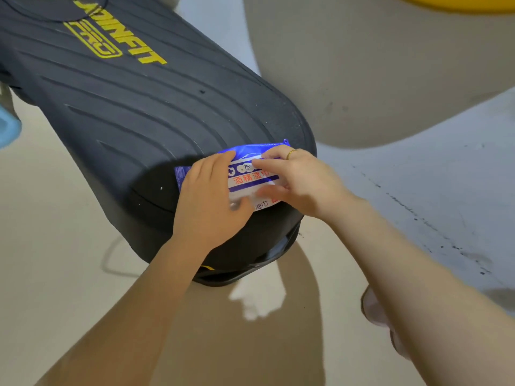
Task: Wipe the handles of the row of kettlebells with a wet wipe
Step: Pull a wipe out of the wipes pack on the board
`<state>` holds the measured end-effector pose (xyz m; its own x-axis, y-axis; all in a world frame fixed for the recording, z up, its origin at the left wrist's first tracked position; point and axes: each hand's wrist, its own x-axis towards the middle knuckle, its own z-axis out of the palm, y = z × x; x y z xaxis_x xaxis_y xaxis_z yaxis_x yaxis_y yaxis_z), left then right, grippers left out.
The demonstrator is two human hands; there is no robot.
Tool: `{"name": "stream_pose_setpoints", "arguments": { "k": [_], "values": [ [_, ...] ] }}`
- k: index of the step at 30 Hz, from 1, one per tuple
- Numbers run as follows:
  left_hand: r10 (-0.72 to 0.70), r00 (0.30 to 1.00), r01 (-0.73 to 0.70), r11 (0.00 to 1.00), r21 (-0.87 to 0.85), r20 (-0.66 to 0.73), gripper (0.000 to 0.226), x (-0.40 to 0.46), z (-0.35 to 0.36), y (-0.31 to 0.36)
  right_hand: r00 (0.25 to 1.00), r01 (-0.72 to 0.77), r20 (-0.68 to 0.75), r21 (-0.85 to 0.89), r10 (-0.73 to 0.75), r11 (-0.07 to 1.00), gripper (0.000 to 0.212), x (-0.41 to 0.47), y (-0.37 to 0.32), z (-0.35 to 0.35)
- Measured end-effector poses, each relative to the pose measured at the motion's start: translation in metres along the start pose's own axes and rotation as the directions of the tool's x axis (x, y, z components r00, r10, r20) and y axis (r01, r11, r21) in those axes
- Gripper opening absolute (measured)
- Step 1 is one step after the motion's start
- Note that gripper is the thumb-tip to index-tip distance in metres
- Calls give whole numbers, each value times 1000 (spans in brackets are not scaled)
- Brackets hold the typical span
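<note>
A blue and white pack of wet wipes (250, 174) lies on the near end of a black ribbed exercise board (133, 107) with yellow lettering. My left hand (209, 201) lies flat on the pack's left side and holds it down. My right hand (301, 182), with a gold ring on one finger, pinches the pack's white flap at its top. No kettlebells are in view.
The board slants from the upper left down to the centre over a beige floor (55, 246). A grey curved wall base (362, 79) rises at the upper right, and a yellow rim (459, 4) shows at the top right. A foot (376, 310) is at the lower right.
</note>
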<state>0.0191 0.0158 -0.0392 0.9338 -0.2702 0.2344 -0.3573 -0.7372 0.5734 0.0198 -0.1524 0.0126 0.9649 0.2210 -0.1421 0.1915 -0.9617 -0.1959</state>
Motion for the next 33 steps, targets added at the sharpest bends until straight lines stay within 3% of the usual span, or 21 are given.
{"name": "stream_pose_setpoints", "arguments": {
  "k": [3,6,9,11,13,15,17,20,23,28,33],
  "values": [
    [-18,1000,18,995,-98,7,79,2,-7,4,986,45,-168,186,-13,982,43,-2,-4,1],
    [-58,998,63,985,-158,33,96,3,-11,6,922,-109,-330,281,203,954,35,9,-14,4],
    [-106,994,92,957,-275,-37,87,1,-9,8,786,-125,-394,652,476,748,22,20,-25,6],
    [-113,989,76,940,-332,-94,76,-2,-7,5,777,-49,-360,783,517,620,27,22,-25,8],
    [-95,990,56,942,-331,-105,56,-1,-5,1,839,7,-379,724,390,689,25,17,-24,9],
    [-11,994,-14,974,-224,-108,35,0,-4,-1,911,77,-366,600,188,796,10,10,-20,10],
    [30,996,-40,992,-120,-90,31,1,-3,0,955,116,-296,439,22,891,22,7,-11,9],
    [35,996,-35,999,2,-76,33,2,-1,1,975,119,-210,236,-69,965,29,5,-2,7],
    [28,997,-25,999,46,-69,28,2,0,1,957,198,-245,149,-158,969,22,3,-1,8],
    [33,996,-29,999,44,-78,25,2,0,2,945,140,-324,273,-46,952,18,3,-9,12],
    [34,996,-28,997,69,-87,23,2,0,2,905,77,-370,626,209,776,15,-5,-13,0]
  ]
}}
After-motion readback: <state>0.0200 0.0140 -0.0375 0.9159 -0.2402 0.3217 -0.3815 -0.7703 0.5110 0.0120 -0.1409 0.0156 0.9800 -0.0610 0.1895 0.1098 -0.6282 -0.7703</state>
